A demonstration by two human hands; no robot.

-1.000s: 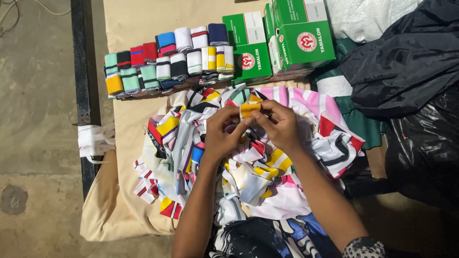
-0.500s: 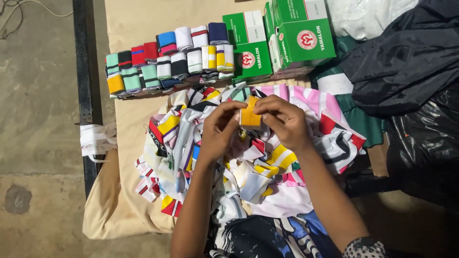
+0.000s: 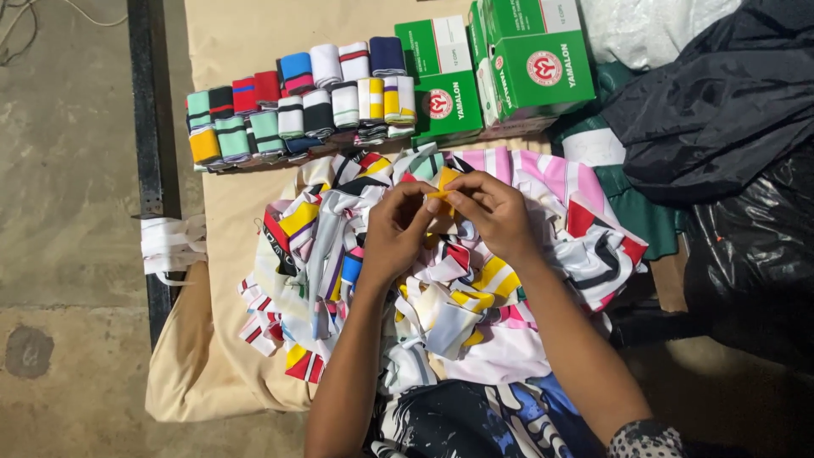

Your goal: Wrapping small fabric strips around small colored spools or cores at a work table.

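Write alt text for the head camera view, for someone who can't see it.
Seen from above, a person's left hand and right hand pinch a small yellow fabric strip over a heap of multicoloured fabric strips on a beige-covered table. Behind it lie rows of rolled strips and green boxes.

Small yellow fabric strip point(image 3: 440, 192), pinched taut

Head view, steeply downward (close)

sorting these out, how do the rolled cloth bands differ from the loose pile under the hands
The rolled bands stand in tidy rows at the table's far edge; the loose pile lies tangled mid-table. Both hands work over the pile; nothing touches the rolls. Both are striped, many-coloured fabric.
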